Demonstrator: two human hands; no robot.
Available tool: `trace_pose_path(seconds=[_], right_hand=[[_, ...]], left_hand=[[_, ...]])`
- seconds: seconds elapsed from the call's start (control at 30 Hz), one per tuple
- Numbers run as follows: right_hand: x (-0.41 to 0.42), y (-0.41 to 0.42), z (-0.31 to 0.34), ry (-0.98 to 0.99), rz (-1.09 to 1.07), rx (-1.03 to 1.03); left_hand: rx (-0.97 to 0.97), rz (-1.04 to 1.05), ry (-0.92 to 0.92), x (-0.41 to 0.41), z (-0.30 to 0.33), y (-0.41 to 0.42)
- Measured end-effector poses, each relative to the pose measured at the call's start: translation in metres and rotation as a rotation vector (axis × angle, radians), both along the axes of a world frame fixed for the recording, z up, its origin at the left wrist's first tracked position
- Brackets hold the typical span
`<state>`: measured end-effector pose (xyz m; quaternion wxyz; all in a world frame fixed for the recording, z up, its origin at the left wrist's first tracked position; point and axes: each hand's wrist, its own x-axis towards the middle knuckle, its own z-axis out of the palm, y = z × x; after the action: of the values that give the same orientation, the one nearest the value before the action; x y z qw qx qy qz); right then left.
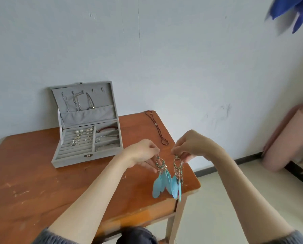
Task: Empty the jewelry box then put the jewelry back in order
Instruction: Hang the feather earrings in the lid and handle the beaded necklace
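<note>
We see left hand (141,152) grip pinching one feather earring (162,176) by its top, right hand (191,147) pinching the other feather earring (177,178), both dangling below fingertips, jewelry box (87,127) open on desk (41,182)

A blurred blue object (295,11) is cut off at the frame's upper right. The small pieces (82,136) in the jewelry box (73,158) are too tiny to identify.

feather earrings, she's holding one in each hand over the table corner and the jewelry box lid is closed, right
Not quite. The head view shows the jewelry box with its lid open. The rest holds: the left hand and right hand each pinch one of the feather earrings over the table corner.
</note>
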<state>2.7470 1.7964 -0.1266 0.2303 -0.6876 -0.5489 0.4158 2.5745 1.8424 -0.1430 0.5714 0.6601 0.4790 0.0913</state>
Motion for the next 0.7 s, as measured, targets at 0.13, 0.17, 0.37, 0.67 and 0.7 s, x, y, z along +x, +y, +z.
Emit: trace_pose_path(seconds=[0.13,0.17,0.37,0.67,0.7], right_hand=[[0.001,0.014,-0.032,-0.041,-0.104,0.062],[0.002,0.017,-0.037,-0.03,-0.118,0.078],[0.002,0.033,-0.058,-0.053,-0.153,0.19],[0.0,0.048,-0.083,-0.09,-0.216,0.317],[-0.001,0.048,-0.085,-0.1,-0.217,0.328]], left_hand=[[0.13,0.043,0.114,0.01,-0.019,0.01],[0.169,0.051,0.123,0.012,-0.022,0.013],[0.368,0.048,0.197,0.022,-0.035,0.026],[0.47,0.189,0.254,0.032,-0.052,0.041],[0.478,0.201,0.266,0.033,-0.053,0.042]])
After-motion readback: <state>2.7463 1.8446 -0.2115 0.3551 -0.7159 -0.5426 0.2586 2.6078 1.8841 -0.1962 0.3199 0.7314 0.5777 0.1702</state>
